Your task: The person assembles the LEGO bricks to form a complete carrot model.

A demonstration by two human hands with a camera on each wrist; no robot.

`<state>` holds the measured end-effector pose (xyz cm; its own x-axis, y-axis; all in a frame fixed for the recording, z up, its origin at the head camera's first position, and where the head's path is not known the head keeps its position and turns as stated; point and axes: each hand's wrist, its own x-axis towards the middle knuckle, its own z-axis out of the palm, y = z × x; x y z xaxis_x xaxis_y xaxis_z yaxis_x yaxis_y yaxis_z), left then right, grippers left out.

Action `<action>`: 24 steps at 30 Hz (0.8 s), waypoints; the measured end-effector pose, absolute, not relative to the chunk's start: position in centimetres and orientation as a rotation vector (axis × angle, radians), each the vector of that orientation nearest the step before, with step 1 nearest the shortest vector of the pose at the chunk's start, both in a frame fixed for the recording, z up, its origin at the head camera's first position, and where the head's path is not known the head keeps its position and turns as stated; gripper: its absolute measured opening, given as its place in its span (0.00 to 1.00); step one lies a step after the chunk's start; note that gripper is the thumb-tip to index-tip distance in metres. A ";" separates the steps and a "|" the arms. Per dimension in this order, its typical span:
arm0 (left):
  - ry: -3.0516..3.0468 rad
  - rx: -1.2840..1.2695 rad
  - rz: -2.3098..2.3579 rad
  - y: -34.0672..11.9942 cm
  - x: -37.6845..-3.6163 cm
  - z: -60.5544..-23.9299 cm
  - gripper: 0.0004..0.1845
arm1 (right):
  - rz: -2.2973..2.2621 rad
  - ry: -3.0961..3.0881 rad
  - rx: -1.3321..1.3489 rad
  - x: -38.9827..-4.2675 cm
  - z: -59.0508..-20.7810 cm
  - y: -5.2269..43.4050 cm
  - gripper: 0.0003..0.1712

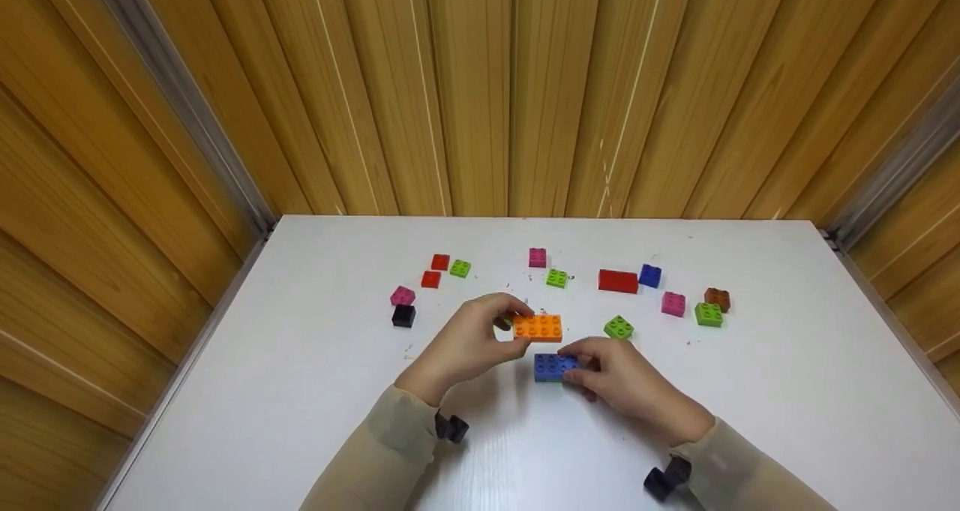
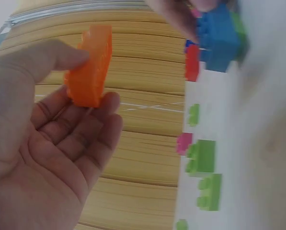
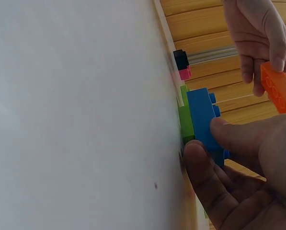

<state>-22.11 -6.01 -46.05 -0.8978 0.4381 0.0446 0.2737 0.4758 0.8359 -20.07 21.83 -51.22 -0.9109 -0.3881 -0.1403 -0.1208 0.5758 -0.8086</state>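
Left grip [image 1: 469,338] pinches my orange brick [image 1: 538,328]; right grip [image 1: 622,380] holds blue-on-green stack [image 1: 553,367] at frame centre, orange not yet joined

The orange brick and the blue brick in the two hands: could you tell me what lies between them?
Nothing: in the head view, only a narrow strip of bare white table separates the orange brick from the blue brick nearer the person.

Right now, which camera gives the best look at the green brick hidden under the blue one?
The right wrist view: the green brick shows plainly between table and blue brick. The head view shows only a green sliver; the left wrist view blurs it.
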 end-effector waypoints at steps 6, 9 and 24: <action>2.500 0.654 1.309 -5.5 -22.8 -47.6 0.18 | -1.274 2.545 -0.478 -20.1 -51.3 22.0 0.19; 2.474 0.634 1.275 -5.4 -23.1 -48.1 0.17 | -1.276 2.560 -0.456 -20.2 -51.4 22.1 0.20; 2.413 0.614 1.262 -5.2 -22.8 -49.8 0.19 | -1.252 2.564 -0.414 -20.0 -51.4 22.1 0.23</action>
<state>-22.79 -5.23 -49.83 -0.8454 0.5239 -0.1040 0.2134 0.5099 0.8333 -19.96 22.07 -51.35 -0.9262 -0.3621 -0.1047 -0.1401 0.5885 -0.7963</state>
